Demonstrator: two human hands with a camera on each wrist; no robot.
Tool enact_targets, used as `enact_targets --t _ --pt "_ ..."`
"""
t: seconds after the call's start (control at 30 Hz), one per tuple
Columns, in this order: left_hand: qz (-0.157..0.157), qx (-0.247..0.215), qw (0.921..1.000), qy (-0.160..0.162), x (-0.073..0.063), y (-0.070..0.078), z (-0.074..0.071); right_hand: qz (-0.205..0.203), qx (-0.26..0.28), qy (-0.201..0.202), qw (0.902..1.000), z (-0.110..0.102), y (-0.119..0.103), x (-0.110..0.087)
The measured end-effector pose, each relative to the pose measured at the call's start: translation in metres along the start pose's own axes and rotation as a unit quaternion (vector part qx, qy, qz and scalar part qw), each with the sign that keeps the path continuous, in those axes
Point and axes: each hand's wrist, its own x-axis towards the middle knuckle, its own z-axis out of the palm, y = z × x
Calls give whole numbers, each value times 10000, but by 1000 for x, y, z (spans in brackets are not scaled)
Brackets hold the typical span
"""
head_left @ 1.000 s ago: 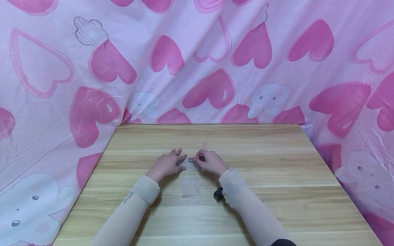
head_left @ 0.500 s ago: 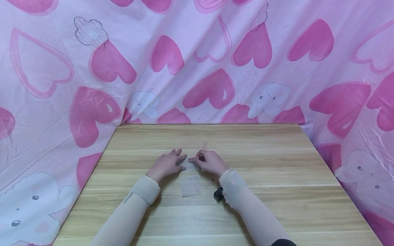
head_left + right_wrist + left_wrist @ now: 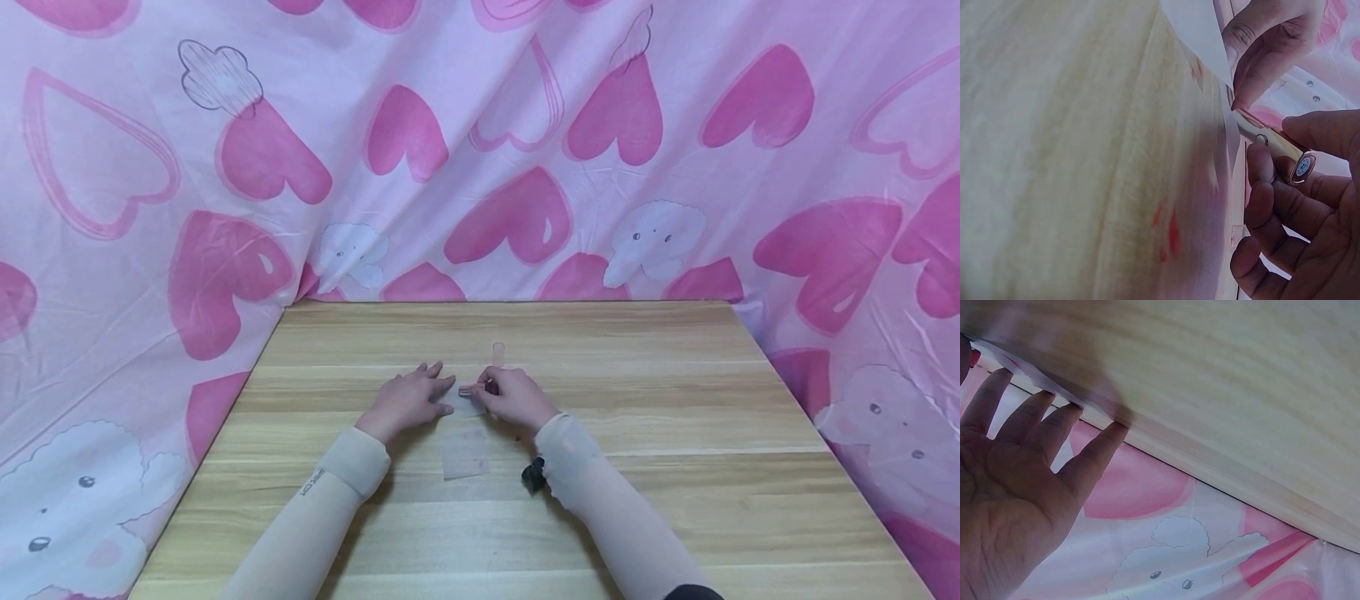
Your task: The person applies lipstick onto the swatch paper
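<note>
Next to nothing has moved since the earlier frame; the whole head view has only shifted slightly. In the middle of the frame, my left grip (image 3: 408, 400) lies with its fingers straight and spread, touching the left side of the upper sheet (image 3: 471, 407), probably so the thin paper stays flat on the desk (image 3: 637, 533). My right grip (image 3: 519, 397) is closed on a slim tube (image 3: 1282, 145), pinched between thumb and fingers, I'd judge for fine control.

In the head view, the tube sticks out to the left of my right fingertips, over the upper sheet and pointing at my left fingers. In the right wrist view, its labelled end faces the lower right, towards my palm. The lower sheet (image 3: 463, 457) lies below in the frame, and a clear strip (image 3: 498, 353) lies just above my right knuckles.
</note>
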Motion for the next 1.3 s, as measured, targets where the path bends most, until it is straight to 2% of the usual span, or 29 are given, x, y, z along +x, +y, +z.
enact_targets --t 0.7,1.3 --pt "17 -23 10000 23 2 -1 -1 -54 -31 -58 10000 -3 2 -13" --pt "-32 -79 10000 -46 0 0 -1 16 333 -297 9990 -1 2 -22"
